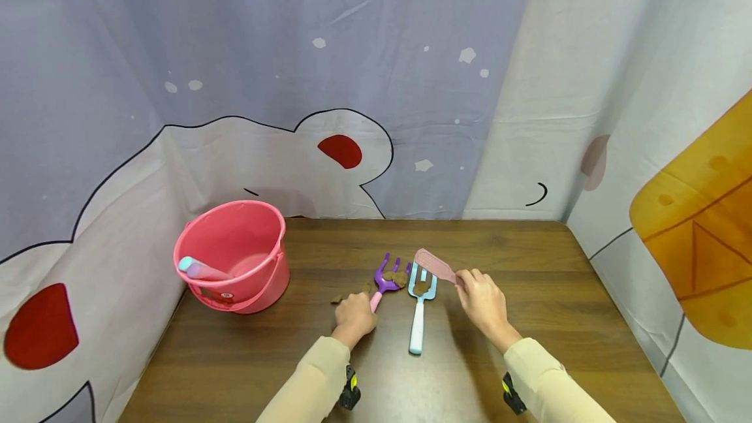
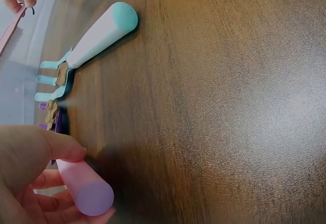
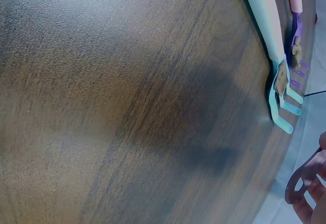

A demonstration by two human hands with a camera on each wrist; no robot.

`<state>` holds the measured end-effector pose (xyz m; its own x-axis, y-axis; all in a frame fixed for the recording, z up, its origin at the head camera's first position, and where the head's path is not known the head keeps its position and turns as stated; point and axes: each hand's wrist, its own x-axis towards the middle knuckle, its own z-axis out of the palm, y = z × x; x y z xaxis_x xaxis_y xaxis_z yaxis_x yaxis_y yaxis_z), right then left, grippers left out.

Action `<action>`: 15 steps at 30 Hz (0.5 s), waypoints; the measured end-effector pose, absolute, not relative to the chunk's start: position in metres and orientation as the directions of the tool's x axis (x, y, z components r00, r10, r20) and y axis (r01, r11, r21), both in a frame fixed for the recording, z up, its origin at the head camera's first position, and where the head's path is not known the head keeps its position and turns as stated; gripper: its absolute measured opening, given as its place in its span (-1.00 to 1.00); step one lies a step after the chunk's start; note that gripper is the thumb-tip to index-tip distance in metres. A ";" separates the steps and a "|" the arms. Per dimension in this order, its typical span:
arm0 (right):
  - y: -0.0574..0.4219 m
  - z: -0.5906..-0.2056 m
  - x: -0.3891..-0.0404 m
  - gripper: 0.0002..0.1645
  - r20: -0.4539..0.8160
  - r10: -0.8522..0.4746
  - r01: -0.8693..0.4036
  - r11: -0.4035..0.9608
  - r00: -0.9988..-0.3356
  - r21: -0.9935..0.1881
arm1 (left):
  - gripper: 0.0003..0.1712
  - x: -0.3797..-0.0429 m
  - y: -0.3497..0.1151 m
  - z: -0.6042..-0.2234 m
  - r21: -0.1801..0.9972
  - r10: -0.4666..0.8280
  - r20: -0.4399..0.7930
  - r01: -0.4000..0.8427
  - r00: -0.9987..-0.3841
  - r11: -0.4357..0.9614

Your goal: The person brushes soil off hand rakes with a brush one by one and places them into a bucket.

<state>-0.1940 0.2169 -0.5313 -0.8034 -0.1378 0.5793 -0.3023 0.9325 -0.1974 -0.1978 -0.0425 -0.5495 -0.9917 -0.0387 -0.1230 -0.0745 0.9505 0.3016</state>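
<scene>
My left hand (image 1: 355,316) grips the pink handle (image 2: 84,186) of a small toy rake with purple tines (image 1: 384,281). Brown clumps (image 1: 399,277) cling to those tines. Beside it, a light-blue toy fork (image 1: 417,325) with a white handle lies on the table, a brown lump (image 1: 422,288) between its prongs. In my right hand (image 1: 484,305) is a pink paddle-shaped tool (image 1: 433,262) with a flat, speckled head, held above the fork's prongs. Its looped handle end (image 3: 295,189) shows in the right wrist view.
At the left of the wooden table (image 1: 529,260) stands a pink bucket (image 1: 273,286) with a lilac-and-blue handled tool (image 1: 202,271) leaning inside. More brown bits (image 1: 337,300) lie beside my left hand. A patterned curtain (image 1: 352,51) hangs behind the table.
</scene>
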 end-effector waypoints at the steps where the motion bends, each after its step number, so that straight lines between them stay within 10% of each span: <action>1: 0.217 -0.531 -0.194 -0.74 0.579 -0.139 -0.303 0.933 -0.803 -0.197 | -0.71 -0.198 -0.043 -0.549 0.300 -0.038 -0.126 -0.074 -0.991 0.951; 15: 0.213 -0.531 -0.196 -0.74 0.564 -0.137 -0.298 0.933 -0.814 -0.203 | -0.71 -0.199 -0.053 -0.544 0.304 -0.046 -0.126 -0.083 -0.991 0.949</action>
